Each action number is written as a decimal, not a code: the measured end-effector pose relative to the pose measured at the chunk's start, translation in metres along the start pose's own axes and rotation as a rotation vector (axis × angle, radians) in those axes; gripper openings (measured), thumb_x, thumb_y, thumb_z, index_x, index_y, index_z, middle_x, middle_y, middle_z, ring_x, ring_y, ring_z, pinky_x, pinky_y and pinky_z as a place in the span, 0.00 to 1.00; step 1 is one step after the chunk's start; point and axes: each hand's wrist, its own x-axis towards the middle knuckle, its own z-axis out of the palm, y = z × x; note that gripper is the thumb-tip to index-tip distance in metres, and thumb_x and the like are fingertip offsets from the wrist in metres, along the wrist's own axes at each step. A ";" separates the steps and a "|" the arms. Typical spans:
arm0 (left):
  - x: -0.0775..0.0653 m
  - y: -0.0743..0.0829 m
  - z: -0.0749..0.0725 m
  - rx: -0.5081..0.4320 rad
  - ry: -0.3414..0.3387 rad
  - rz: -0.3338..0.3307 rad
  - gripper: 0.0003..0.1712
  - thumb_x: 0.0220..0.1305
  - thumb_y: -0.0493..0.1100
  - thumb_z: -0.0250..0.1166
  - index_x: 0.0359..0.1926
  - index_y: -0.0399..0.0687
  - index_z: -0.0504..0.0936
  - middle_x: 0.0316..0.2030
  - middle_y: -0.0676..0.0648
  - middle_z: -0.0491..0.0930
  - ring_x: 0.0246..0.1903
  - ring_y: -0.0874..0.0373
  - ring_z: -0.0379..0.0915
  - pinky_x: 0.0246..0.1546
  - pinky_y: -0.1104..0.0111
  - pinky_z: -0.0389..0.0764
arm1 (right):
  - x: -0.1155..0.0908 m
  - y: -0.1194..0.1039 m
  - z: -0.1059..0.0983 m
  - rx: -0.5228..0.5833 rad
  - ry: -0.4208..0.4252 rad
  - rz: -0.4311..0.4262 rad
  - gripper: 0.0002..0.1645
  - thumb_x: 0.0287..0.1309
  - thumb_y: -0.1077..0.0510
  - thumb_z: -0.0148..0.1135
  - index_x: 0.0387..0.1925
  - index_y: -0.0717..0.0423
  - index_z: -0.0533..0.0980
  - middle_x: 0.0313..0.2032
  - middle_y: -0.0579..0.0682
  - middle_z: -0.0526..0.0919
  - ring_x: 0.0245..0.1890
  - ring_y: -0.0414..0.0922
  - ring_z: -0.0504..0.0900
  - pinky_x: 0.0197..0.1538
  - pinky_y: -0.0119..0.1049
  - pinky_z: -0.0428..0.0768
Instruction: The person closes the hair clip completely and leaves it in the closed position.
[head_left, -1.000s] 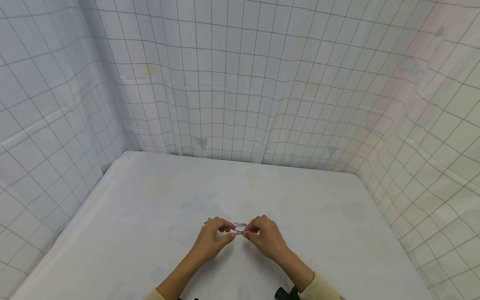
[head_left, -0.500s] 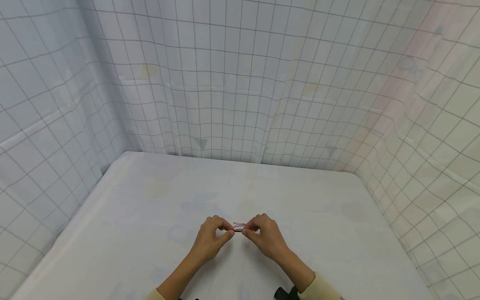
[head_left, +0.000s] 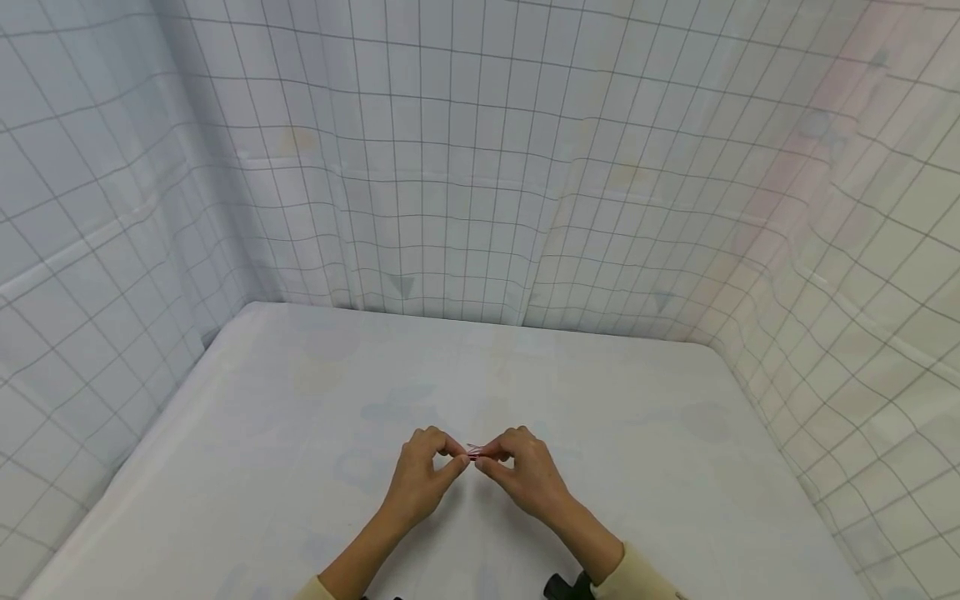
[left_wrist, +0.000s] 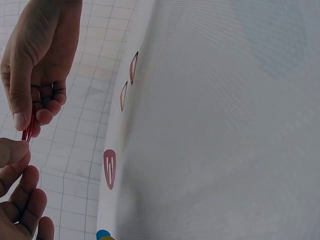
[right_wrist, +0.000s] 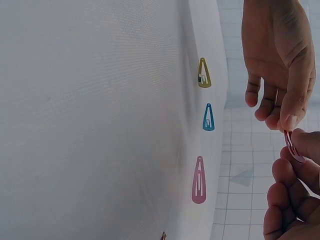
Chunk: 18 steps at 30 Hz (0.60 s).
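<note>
Between the fingertips of both hands is a small red snap hair clip (left_wrist: 29, 129), its two ends pinched. My left hand (head_left: 420, 475) holds one end with thumb and index finger. The other end is pinched the same way by my right hand (head_left: 528, 479); the fingertips nearly meet and cover much of the clip in the head view. In the right wrist view the red clip (right_wrist: 295, 150) stands tilted between the two thumbs. A pink snap hair clip (right_wrist: 199, 198) lies on the table behind the hands, apart from them.
A row of hair clips lies on the white-covered table (head_left: 480, 375): a yellow clip (right_wrist: 202, 84) and a blue clip (right_wrist: 208, 126) on the left, two brownish-orange clips (left_wrist: 132, 80) on the right. White gridded curtains (head_left: 450, 208) surround the table at the back and sides.
My right hand has moved slightly left, bringing the fingertips closer together. The red clip's strips looked spread apart a second ago and now appear as one narrow line. My left hand has barely shifted.
</note>
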 end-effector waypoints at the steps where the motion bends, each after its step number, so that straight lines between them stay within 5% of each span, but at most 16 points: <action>1: 0.000 0.000 0.000 0.000 0.002 0.004 0.03 0.53 0.39 0.69 0.28 0.52 0.82 0.26 0.59 0.75 0.31 0.53 0.67 0.35 0.71 0.63 | 0.000 0.000 0.000 0.000 0.000 0.001 0.06 0.50 0.56 0.69 0.33 0.47 0.83 0.29 0.38 0.83 0.33 0.34 0.74 0.34 0.28 0.72; 18: 0.000 0.000 0.001 -0.030 0.020 0.058 0.07 0.52 0.38 0.69 0.27 0.56 0.80 0.28 0.60 0.77 0.31 0.52 0.70 0.36 0.71 0.65 | 0.000 0.005 0.004 0.003 0.043 -0.084 0.04 0.50 0.55 0.67 0.26 0.49 0.80 0.25 0.40 0.80 0.28 0.31 0.68 0.29 0.23 0.68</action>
